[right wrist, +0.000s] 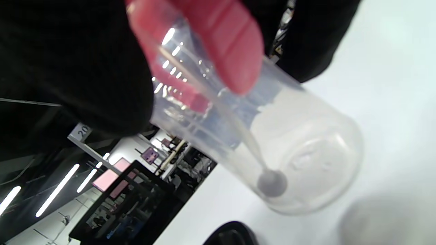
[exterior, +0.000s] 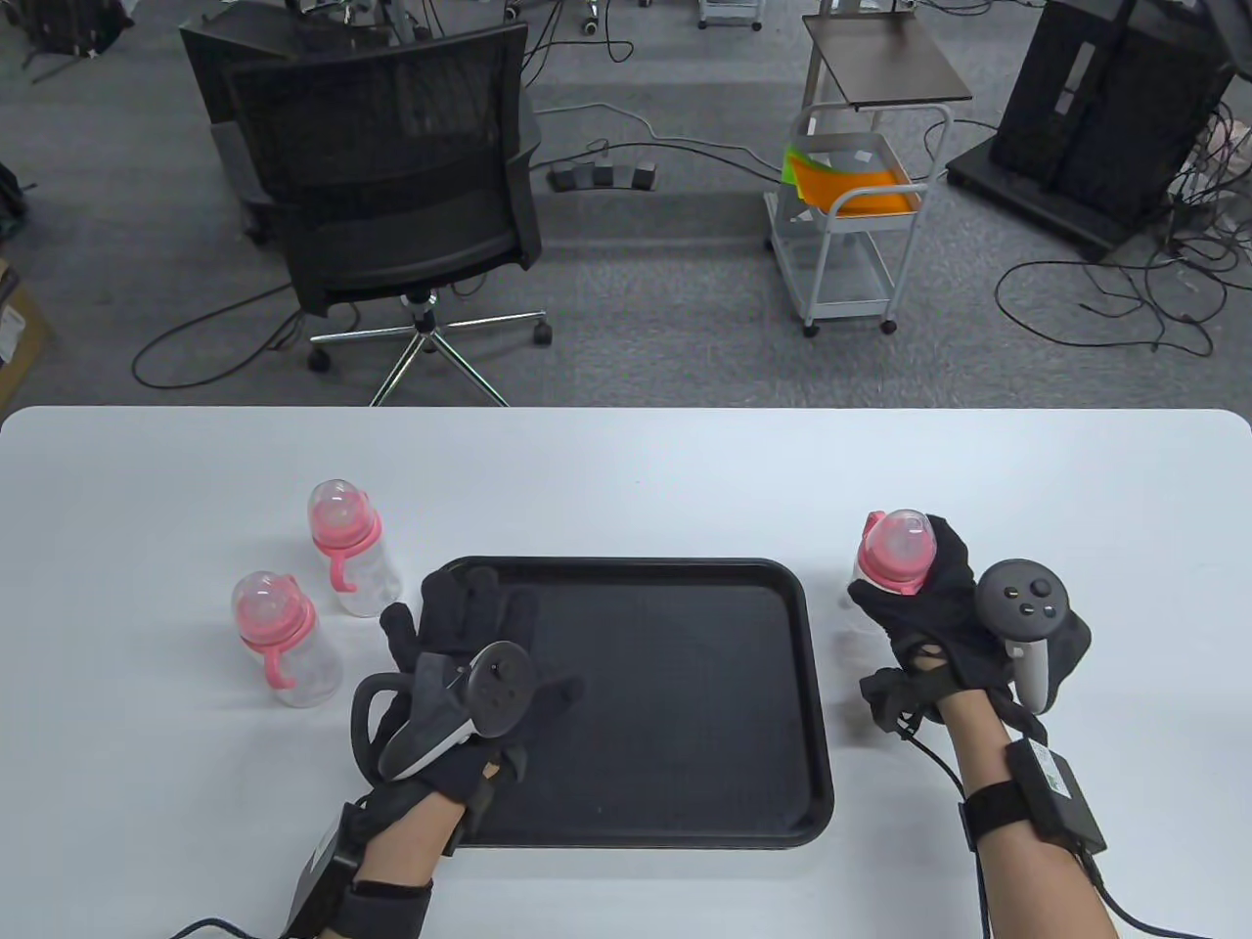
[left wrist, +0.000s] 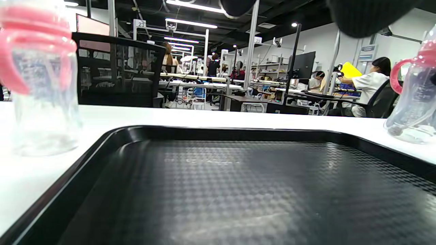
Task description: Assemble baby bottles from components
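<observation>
Gripping the third bottle (exterior: pixel 892 558) in my right hand (exterior: pixel 939 611), I hold it off the surface (exterior: pixel 626 469) right of the tray (exterior: pixel 685 782) (left hand (exterior: pixel 469 655) spread flat there). Next, I'd set it upright; two finished bottles (exterior: pixel 354 558) stand beyond.

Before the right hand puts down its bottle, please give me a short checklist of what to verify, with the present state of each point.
1. Right hand grip on the clear plastic baby bottle with pink collar: ok.
2. Domed cap seated on that bottle: ok.
3. Held bottle upright: not ok, it is tilted.
4. Black textured plastic tray holds no loose parts: ok.
5. Two finished bottles stand upright left of the tray: ok.
6. Left hand, open, over the tray's left edge: ok.
</observation>
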The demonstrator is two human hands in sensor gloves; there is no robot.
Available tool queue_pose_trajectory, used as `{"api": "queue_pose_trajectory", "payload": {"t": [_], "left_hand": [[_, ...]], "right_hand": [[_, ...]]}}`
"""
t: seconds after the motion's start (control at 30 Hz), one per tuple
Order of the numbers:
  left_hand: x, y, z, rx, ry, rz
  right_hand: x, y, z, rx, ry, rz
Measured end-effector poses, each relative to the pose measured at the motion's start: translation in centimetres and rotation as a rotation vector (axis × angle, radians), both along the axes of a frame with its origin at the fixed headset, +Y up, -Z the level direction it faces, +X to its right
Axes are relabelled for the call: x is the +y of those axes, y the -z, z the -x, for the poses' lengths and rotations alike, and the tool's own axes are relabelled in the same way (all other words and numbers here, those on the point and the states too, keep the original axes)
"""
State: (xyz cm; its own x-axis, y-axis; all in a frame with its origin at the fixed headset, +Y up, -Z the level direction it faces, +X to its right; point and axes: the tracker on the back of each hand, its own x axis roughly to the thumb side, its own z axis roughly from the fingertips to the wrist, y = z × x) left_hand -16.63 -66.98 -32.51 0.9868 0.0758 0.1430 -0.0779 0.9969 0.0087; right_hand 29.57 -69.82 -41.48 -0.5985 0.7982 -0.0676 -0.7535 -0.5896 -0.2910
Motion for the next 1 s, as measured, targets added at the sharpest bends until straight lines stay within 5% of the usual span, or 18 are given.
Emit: {"api": "queue_pose_trajectory", "payload": {"t": [0.3,0.67,0.8,1.0], "left_hand": [[-1.0,0.0,1.1,-0.008,-0.039,0.024],[-1.7,0.1,1.0,-0.021,-0.018,0.075],[-1.2,-0.1,1.2,-0.019,-0.025,0.057],[0.1,-0.8,1.6,-0.013,-0.048,0.017]], "right_hand": [[-2.1,2.0,0.3,-0.003,-0.004,0.065],[-2.2,0.6,-0.1,-0.002,-0.06,0.085],[0.0,-1.9,-0.4,-0.007,-0.103,-0.032],[6.4,-7.3,3.3,0.069,-0.244,-0.339]]}}
